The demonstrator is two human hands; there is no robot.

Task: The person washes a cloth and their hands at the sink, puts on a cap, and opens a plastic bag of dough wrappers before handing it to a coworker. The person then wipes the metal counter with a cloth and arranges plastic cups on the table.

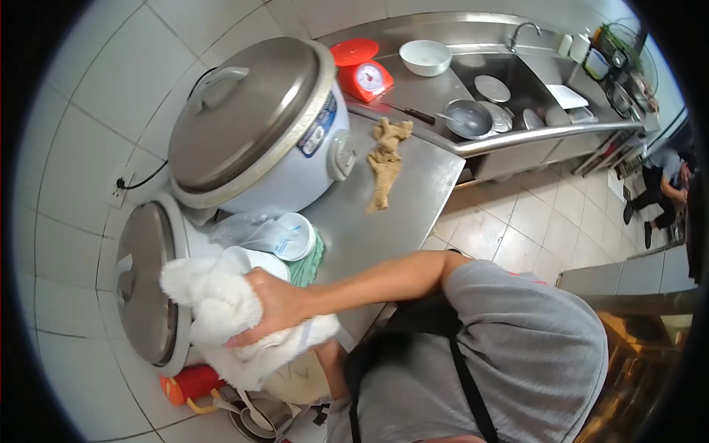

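Observation:
My right hand [277, 306] is closed around a bunched white towel [221, 295], whose loose end hangs below the fist. My left forearm [332, 365] reaches up behind the towel's lower part, and the cloth hides my left hand, so its fingers do not show. Just behind the towel stand a lidded rice cooker [148, 280] and white plastic tubs [294, 238] with a clear plastic bag [247, 232]. A green cloth [310, 262] lies beside the tubs.
A large rice cooker [258, 133] stands on the steel table [421, 181], near a crumpled brown cloth [385, 162]. Beyond are a red scale [365, 77], a white bowl [426, 57] and a sink [509, 70] with dishes. Another person [665, 184] is at far right.

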